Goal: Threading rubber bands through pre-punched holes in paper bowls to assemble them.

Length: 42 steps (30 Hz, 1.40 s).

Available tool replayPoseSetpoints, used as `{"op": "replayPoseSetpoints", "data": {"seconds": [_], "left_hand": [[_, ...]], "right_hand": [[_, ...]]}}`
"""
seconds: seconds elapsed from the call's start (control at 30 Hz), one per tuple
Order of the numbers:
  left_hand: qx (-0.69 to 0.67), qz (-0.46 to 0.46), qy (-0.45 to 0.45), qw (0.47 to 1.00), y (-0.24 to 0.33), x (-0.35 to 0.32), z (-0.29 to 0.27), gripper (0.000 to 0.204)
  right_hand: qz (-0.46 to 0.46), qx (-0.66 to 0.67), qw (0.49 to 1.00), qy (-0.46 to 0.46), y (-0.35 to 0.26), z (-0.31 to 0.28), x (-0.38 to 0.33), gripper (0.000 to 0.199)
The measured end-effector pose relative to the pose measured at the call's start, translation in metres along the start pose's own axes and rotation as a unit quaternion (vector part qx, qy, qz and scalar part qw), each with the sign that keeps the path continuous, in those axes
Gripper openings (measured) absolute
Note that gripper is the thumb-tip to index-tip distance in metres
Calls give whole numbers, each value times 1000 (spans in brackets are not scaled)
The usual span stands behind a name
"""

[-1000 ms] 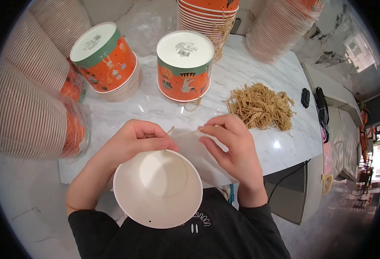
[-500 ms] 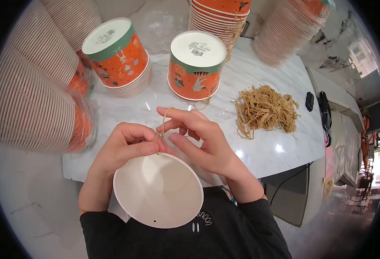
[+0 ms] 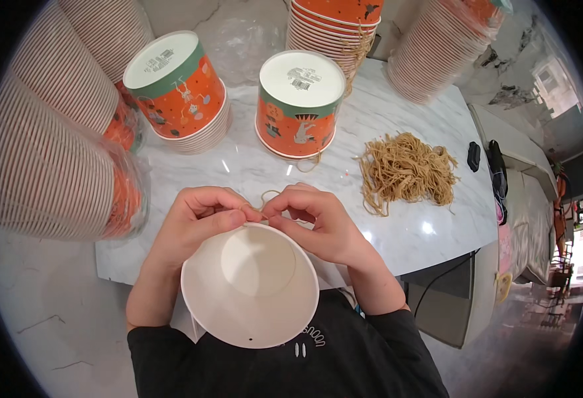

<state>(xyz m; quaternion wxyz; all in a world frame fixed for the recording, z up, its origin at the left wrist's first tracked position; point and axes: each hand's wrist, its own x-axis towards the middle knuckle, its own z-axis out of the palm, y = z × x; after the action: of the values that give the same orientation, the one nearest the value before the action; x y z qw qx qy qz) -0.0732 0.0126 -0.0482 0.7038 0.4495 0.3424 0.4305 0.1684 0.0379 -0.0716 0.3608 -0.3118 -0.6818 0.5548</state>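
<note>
A white-lined paper bucket [image 3: 265, 305] is tilted with its mouth toward me, resting against my dark shirt; a small hole shows near its rim closest to me. At the bucket's far rim, my left hand [image 3: 205, 215] pinches a thin tan cord [image 3: 269, 193]. Just to the right, my right hand [image 3: 318, 222] is also closed on the cord, thumb against fingertips. A loop of cord rises between the two hands. Whether it is knotted there is hidden by the fingers.
A tangled pile of tan cord [image 3: 410, 169] lies right on the marble table [image 3: 238, 176]. Upside-down orange and green buckets [image 3: 298, 123] stand ahead, one group [image 3: 178, 93] further left. Plastic-wrapped bucket stacks [image 3: 53, 172] line the left; another stack [image 3: 430, 60] stands far right.
My right hand has come down and closed near the left fingers, drawing the raised cord loop lower. The bucket has shifted slightly right and turned up a little.
</note>
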Motion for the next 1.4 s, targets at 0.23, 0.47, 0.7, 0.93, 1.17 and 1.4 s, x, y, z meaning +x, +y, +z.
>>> {"op": "replayPoseSetpoints", "data": {"seconds": [0.23, 0.47, 0.7, 0.93, 1.17, 1.4], "left_hand": [[40, -12, 61, 997, -5, 3, 8, 14], [136, -6, 77, 988, 6, 22, 3, 9], [317, 109, 80, 939, 17, 33, -1, 17], [426, 277, 0, 861, 20, 39, -5, 25], [425, 277, -83, 858, 35, 44, -8, 17], [364, 255, -52, 894, 18, 57, -11, 15]], "right_hand": [[22, -9, 999, 46, -15, -17, 10, 7], [34, -65, 997, 8, -32, -16, 23, 9], [-27, -145, 988, 36, -30, -8, 28, 10], [-51, -162, 985, 36, -27, -8, 27, 12], [20, -41, 997, 66, -22, -14, 22, 14], [31, 59, 995, 77, -7, -13, 22, 16]]}}
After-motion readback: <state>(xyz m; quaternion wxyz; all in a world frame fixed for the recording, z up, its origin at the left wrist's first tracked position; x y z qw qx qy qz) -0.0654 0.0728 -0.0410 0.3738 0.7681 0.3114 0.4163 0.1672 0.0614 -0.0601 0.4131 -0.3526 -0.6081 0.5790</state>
